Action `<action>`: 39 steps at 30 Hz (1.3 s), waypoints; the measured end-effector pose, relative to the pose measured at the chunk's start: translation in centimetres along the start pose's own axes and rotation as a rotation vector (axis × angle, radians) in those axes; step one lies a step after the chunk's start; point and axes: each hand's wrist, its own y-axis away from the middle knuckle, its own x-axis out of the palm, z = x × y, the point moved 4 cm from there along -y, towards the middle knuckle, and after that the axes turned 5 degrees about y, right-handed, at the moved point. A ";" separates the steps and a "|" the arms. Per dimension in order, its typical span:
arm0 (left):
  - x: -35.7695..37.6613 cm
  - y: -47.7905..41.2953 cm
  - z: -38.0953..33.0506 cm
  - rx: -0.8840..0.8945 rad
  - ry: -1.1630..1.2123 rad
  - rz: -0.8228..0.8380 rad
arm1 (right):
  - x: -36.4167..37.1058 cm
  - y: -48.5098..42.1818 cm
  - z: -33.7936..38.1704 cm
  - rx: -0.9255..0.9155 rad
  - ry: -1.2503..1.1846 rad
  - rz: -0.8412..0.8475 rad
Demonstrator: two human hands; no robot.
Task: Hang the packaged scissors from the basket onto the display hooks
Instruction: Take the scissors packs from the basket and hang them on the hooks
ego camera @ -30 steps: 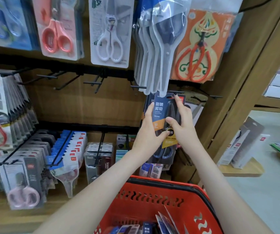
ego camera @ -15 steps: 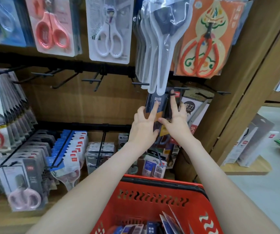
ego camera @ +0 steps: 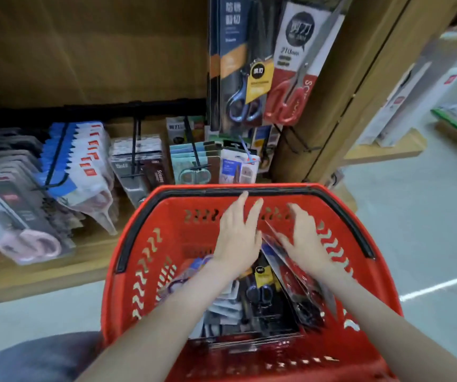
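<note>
A red plastic basket (ego camera: 144, 244) with a black handle sits right below me, holding several packaged scissors (ego camera: 260, 296). Both my hands are inside it. My left hand (ego camera: 238, 235) hovers with fingers straight, holding nothing. My right hand (ego camera: 303, 241) has spread fingers resting against a tilted package (ego camera: 282, 260) leaning on the basket's right side. A dark blue scissors pack (ego camera: 238, 62) hangs on a display hook above the basket, beside a red-handled scissors pack (ego camera: 293, 70).
Lower hooks carry rows of packaged goods: blue-and-white packs (ego camera: 81, 161), grey packs with pink scissors (ego camera: 20, 216), dark packs (ego camera: 142, 164). A wooden shelf post (ego camera: 346, 86) stands to the right, with grey floor beyond it.
Both hands let go of the dark blue pack, which now hangs on its hook, and dropped into the basket. My view tilted down toward the basket.
</note>
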 end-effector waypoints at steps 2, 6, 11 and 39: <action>3.6 2.1 0.2 -0.010 0.015 0.152 | 2.2 1.9 -3.6 0.125 0.090 0.142; 8.3 3.9 0.2 -0.031 -0.026 0.383 | 5.7 4.4 -7.3 0.254 0.339 0.436; 10.3 3.8 0.6 -0.098 -0.022 0.499 | 8.6 6.2 -5.4 0.139 0.340 0.701; 5.7 3.6 6.9 -0.393 -0.126 0.795 | 4.3 3.7 -3.5 0.272 0.111 0.529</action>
